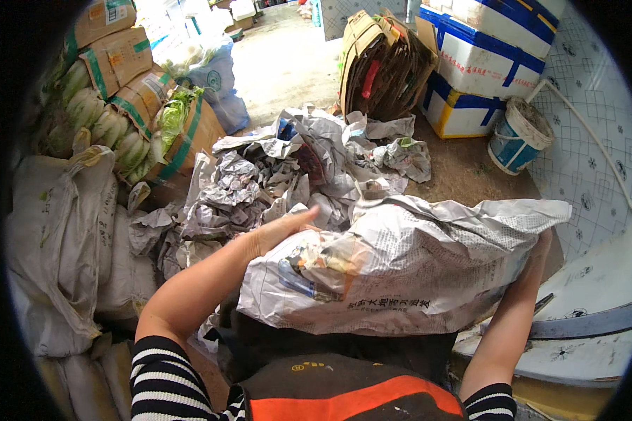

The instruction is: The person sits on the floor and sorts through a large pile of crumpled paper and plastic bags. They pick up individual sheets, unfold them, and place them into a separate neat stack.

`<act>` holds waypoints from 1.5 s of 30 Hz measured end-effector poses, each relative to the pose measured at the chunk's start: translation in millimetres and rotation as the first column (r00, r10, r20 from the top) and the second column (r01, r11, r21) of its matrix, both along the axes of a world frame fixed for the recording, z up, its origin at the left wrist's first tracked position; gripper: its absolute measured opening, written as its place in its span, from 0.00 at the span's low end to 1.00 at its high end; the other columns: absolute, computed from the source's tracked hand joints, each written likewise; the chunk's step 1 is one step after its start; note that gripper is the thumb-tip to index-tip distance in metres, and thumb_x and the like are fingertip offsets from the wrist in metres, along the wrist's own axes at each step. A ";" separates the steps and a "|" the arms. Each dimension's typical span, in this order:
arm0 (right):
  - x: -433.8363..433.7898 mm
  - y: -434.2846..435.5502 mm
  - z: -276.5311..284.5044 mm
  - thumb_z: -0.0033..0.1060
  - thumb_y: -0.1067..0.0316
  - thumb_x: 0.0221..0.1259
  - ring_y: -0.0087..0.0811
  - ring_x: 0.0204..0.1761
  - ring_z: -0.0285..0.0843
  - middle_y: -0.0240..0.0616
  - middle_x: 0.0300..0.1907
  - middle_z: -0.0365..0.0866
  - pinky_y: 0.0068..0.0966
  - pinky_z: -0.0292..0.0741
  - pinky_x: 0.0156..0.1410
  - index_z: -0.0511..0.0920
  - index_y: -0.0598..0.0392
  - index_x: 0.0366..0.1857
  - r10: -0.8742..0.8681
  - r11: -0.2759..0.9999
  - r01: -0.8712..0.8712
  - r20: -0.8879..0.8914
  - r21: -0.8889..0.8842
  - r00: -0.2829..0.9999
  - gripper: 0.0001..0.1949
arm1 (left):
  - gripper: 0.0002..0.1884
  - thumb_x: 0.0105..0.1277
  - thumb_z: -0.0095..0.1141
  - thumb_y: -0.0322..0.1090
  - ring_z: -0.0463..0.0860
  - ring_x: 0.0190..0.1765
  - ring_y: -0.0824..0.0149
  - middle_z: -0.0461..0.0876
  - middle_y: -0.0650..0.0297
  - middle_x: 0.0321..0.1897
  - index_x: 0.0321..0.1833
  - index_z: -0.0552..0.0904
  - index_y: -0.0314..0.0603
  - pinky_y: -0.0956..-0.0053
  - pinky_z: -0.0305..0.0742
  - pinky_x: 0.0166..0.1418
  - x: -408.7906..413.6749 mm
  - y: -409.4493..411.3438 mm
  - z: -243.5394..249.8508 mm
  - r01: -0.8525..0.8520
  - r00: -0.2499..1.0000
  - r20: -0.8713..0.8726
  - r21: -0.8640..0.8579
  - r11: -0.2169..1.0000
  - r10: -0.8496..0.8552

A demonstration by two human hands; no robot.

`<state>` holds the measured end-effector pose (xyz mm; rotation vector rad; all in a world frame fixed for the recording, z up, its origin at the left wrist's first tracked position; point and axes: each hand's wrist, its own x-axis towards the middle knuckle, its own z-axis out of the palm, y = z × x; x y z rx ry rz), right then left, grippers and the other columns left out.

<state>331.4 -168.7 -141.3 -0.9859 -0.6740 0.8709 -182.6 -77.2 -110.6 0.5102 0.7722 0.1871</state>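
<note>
A large crumpled newspaper sheet with a colour photo spreads before me, above my lap and dark apron. At its upper left edge is my left hand, slightly blurred, fingers stretched to the right; whether they pinch the paper is hidden. My right hand grips the sheet's right end, its fingers mostly behind the paper. Just beyond the sheet lies a heap of crumpled newspaper on the floor.
Cartons of Chinese cabbage and white woven sacks line the left. Behind the heap stands a bundle of flattened cardboard. Foam boxes with blue tape and a dirty bucket stand at right, near a patterned wall panel.
</note>
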 end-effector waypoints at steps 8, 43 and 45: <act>-6.9 -6.8 16.0 0.61 0.59 0.60 0.29 0.47 0.77 0.34 0.47 0.80 0.25 0.72 0.52 0.75 0.55 0.53 -0.037 0.999 0.037 -0.004 0.029 0.999 0.19 | 0.14 0.57 0.60 0.26 0.85 0.40 0.65 0.82 0.51 0.44 0.47 0.78 0.33 0.74 0.81 0.46 -11.7 46.5 23.0 -0.064 0.973 -0.135 0.622 0.780 0.188; -160.7 -163.8 164.7 0.44 0.44 0.66 0.45 0.59 0.68 0.47 0.54 0.73 0.45 0.64 0.65 0.69 0.52 0.53 -0.896 0.243 0.146 0.280 0.959 -0.344 0.23 | 0.31 0.71 0.43 0.56 0.76 0.57 0.59 0.75 0.52 0.57 0.62 0.71 0.34 0.66 0.71 0.61 -53.7 108.0 71.7 -0.450 0.423 0.322 0.886 -0.112 0.847; -160.4 -177.0 161.4 0.44 0.44 0.66 0.46 0.56 0.70 0.48 0.52 0.74 0.46 0.66 0.63 0.70 0.53 0.50 -0.873 0.311 0.132 0.338 0.941 -0.350 0.22 | 0.30 0.72 0.40 0.55 0.74 0.58 0.58 0.72 0.52 0.59 0.64 0.70 0.35 0.64 0.72 0.61 -64.1 118.3 69.0 -0.504 0.494 0.340 0.862 -0.055 0.800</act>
